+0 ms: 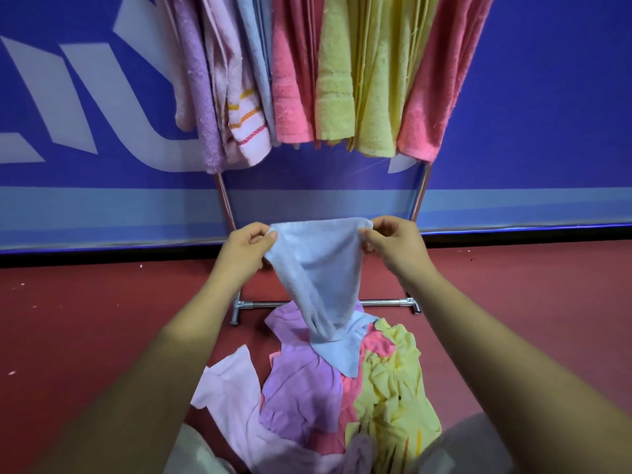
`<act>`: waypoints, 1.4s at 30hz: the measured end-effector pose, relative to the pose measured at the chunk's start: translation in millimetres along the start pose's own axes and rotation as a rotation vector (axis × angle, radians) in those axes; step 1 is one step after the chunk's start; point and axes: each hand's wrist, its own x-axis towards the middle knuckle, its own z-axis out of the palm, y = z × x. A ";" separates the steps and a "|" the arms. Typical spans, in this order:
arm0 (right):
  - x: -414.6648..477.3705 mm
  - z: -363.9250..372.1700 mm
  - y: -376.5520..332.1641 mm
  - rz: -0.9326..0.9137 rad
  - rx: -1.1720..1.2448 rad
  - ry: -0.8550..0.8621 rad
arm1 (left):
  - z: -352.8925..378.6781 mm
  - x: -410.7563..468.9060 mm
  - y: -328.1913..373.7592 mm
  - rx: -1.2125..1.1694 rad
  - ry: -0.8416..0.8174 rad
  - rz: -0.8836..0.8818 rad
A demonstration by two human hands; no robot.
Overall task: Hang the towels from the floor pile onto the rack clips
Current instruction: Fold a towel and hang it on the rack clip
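- Towel, pale blue, hangs between my two hands in front of the rack's legs. Its top edge is pulled flat, and its twisted lower end rests on the floor pile.
- My left hand pinches one top corner between thumb and fingers, and my right hand pinches the other.
- I judge it light, soft and limp, with a nap that gives grip and nothing fragile about it. The top corners look like the best hold, so the edge can meet a clip flat.
- Count: one towel in hand and one rack. The pile on the red floor, by the rack's base bar, shows pale pink, lilac, coral and yellow, too tangled to number.
- Hanging towels overlap, at least eight by my count, though I cannot be exact. The clips are out of view.
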 end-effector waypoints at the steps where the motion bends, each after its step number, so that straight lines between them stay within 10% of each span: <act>1: -0.5 -0.9 -1.6 0.002 0.003 0.013 | -2.5 -0.7 -0.7 -0.011 0.010 -0.012; 19: -16.9 -67.2 -247.1 -0.393 0.126 0.108 | -83.3 -5.4 244.3 -0.146 -0.074 0.304; 24: -30.5 -89.1 -311.2 -0.371 0.634 -0.111 | -96.6 -22.7 320.6 -0.668 -0.270 0.363; 31: -26.4 -106.6 -266.1 -0.250 0.094 0.108 | -100.4 -25.0 301.4 -0.070 0.067 0.219; 42: -45.5 -91.8 -263.5 -0.338 0.068 0.069 | -104.4 -51.9 305.4 0.132 -0.424 0.426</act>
